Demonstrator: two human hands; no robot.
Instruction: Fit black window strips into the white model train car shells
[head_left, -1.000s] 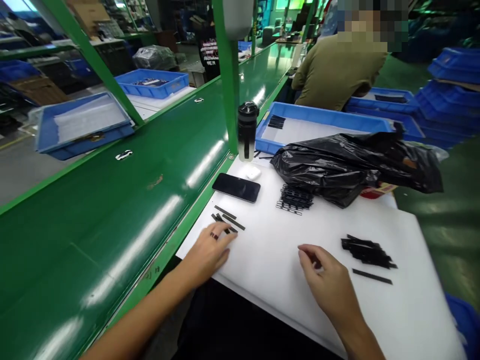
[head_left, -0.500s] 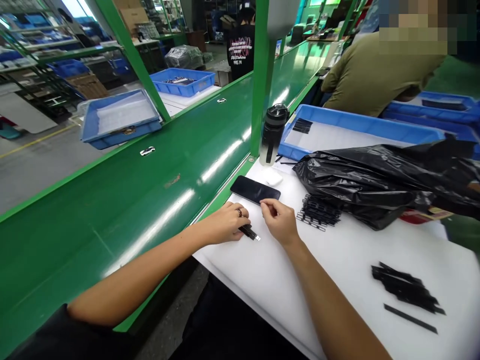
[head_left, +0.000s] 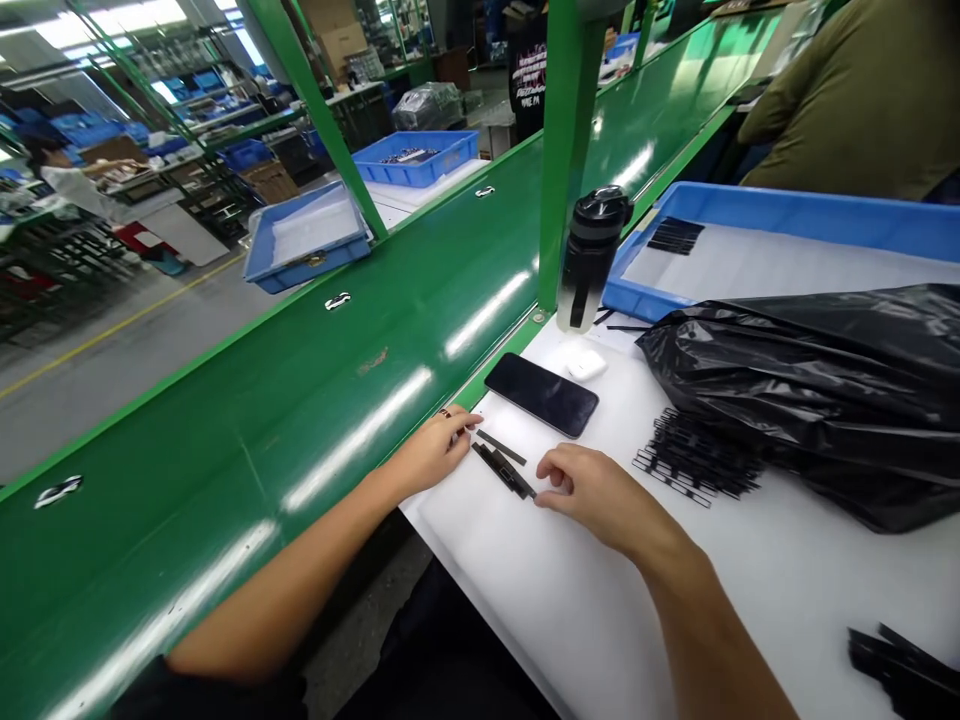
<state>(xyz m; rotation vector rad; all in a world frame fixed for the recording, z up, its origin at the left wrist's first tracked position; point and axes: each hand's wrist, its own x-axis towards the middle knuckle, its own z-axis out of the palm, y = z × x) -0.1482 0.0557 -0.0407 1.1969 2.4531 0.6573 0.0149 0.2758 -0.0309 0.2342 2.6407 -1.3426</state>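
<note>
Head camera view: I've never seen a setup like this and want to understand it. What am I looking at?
There is no robot: a camera on a person's head looks forward and down at their bare hands. The left hand and right hand are beside thin black strips on a white surface. Neither clearly holds anything; contact is hard to judge. Also there are a phone, a small white case, a bottle, black slotted pieces and black plastic.
</note>
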